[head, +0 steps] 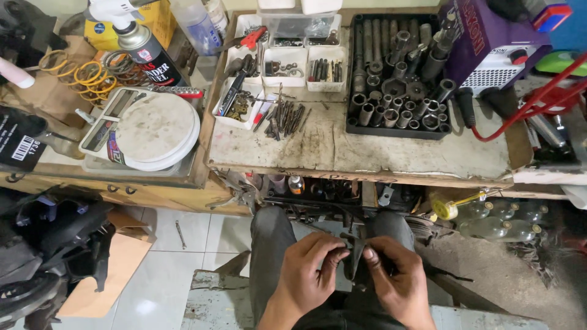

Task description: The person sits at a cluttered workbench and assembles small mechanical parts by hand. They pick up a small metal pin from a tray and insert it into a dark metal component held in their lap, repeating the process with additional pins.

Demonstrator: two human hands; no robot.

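Both sets of fingers [333, 253] are closed on one small dark, flat part [354, 260], held upright between the left hand [312, 269] and the right hand [391, 278] above the lap of the seated person. The left thumb and forefinger pinch its left edge; the right fingertips clamp its right edge and top. The part's exact shape and material cannot be told, since the hands cover most of it. No tool is in either hand, and nothing shows fitted to the part or removed from it, so the work appears to be at a handling or inspection stage, with any fitting not yet done. Beyond the knees stands the counter [367, 153], its worn top well apart from the hands. On it lie a loose heap of drill bits [284, 119], several white trays [287, 61] of small hardware, and a black tray of sockets [397, 79]. A purple machine [489, 43] stands at the far right corner, with a red cable trailing from it. To the left, a round white scale [153, 128] rests on a lower cabinet, behind it a spray can [147, 52] and coiled springs [85, 73]. Clear bottles [501, 220] lie on the floor at right.
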